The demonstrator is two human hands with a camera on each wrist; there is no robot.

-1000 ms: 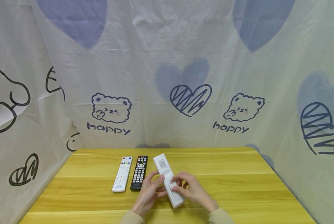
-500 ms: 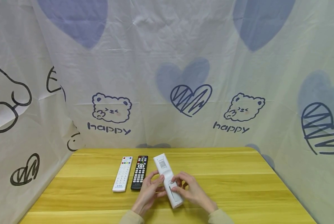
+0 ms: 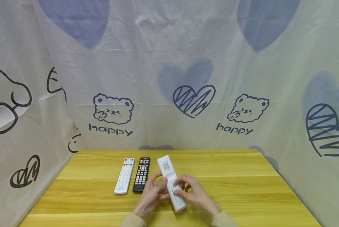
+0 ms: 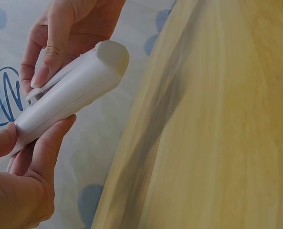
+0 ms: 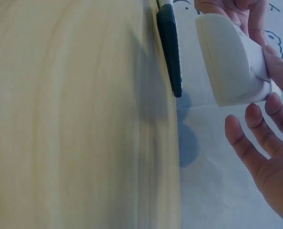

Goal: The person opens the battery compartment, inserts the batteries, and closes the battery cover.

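Back side up, a white remote control (image 3: 166, 170) is held tilted above the table in front of me. My left hand (image 3: 151, 193) grips it from the left, thumb on top and fingers beneath. My right hand (image 3: 197, 193) has thumb and fingertips at the battery cover (image 4: 65, 72) on the remote's near half. In the left wrist view one end of that cover stands slightly raised, with a narrow gap under it. The right wrist view shows the remote's blunt end and the other right fingers spread loosely. Inside the battery compartment is hidden.
To the left, a white remote (image 3: 124, 176) and a black remote (image 3: 141, 175) lie side by side, buttons up, on the wooden table (image 3: 243, 183). The black one is close to my left hand. A printed cloth (image 3: 169, 132) hangs behind the table.
The held remote's far end has shifted slightly right. The dark slit beside the battery cover, seen half a second ago, is less visible. Both hands have stayed almost still.
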